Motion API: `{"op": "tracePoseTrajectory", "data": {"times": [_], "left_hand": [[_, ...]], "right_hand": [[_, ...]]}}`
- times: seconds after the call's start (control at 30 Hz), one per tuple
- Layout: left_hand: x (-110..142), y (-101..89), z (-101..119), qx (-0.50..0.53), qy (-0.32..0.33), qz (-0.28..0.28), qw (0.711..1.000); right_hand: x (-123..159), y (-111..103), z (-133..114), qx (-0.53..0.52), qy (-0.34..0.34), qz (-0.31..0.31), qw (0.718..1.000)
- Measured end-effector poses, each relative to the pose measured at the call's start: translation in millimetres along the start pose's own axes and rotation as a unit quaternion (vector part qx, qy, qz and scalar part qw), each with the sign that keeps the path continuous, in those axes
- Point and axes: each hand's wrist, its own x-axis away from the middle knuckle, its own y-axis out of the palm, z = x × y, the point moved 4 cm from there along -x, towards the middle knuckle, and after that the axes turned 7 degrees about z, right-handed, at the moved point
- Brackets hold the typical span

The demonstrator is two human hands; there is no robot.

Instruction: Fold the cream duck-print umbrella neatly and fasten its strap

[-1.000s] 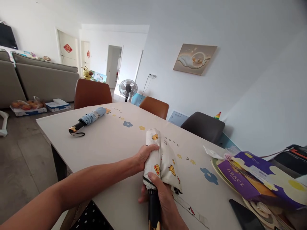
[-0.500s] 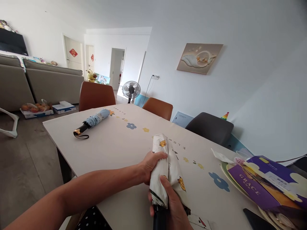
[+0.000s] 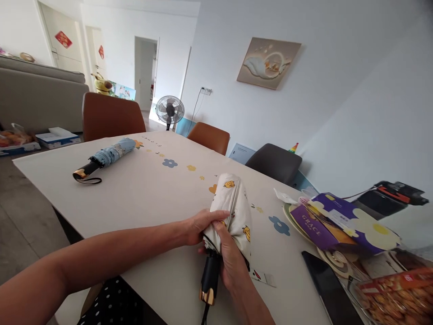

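Observation:
Both of my hands are wrapped around a folded white umbrella [image 3: 226,194] printed with yellow cartoon figures. My left hand [image 3: 202,225] grips its canopy from the left, thumb lying across the fabric. Lower down on the right side, my right hand [image 3: 230,253] closes around the canopy just above the handle. The umbrella's black handle [image 3: 210,273], with a gold end and a wrist strap, points toward me. Farther off on the left of the table lies a second umbrella [image 3: 115,153], blue and folded, with a black and gold handle and a strap loop.
The white table [image 3: 149,198] has a flower print. At right are a purple box [image 3: 314,228], a black phone [image 3: 329,284], a pack of nuts [image 3: 399,298] and a dark bottle-like object [image 3: 382,201]. Chairs [image 3: 113,118] and a fan [image 3: 170,110] stand beyond.
My view has turned right and down, bringing the handle's gold end and the pack of nuts into sight. My right hand has moved up the umbrella, nearer my left.

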Motion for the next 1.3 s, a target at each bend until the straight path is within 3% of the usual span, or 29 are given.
{"op": "tracePoseTrajectory", "data": {"times": [0.17,0.43,0.5,0.6,0.67,0.8,0.93,1.13,1.23,1.3], "left_hand": [[-2.7,-4.2,-2.6,0.039,-0.079,-0.017,0.996],[-15.9,-17.5,9.0,0.062,-0.045,-0.054,0.996],[-18.3,-19.9,10.9,0.076,-0.035,-0.053,0.995],[-21.4,-23.0,14.8,0.110,-0.030,-0.053,0.992],[-22.5,-24.9,15.9,0.119,-0.042,-0.039,0.991],[-21.0,-25.1,14.6,0.103,-0.069,-0.027,0.992],[-18.2,-24.5,13.2,0.091,-0.070,-0.023,0.993],[-19.2,-26.2,13.5,0.085,-0.036,0.022,0.995],[-20.9,-26.7,12.4,0.068,-0.016,0.032,0.997],[-21.7,-27.2,11.6,0.061,-0.012,0.039,0.997]], "right_hand": [[4.1,-1.9,-14.7,0.144,-0.007,-0.085,0.986],[8.8,2.3,-28.5,0.316,0.043,-0.128,0.939],[6.7,-0.1,-34.3,0.314,0.047,-0.125,0.940],[3.3,-9.1,-45.9,0.225,0.084,-0.143,0.960],[-3.5,-23.0,-54.7,0.163,0.094,-0.104,0.977],[-26.0,-54.6,-63.1,0.085,0.038,0.002,0.996],[-42.1,-76.9,-55.7,0.142,0.008,0.077,0.987],[-34.5,-94.6,-72.6,0.307,-0.066,0.110,0.943],[-27.4,-96.2,-94.4,0.459,-0.165,0.129,0.863],[-23.8,-92.5,-107.4,0.483,-0.229,0.144,0.833]]}}
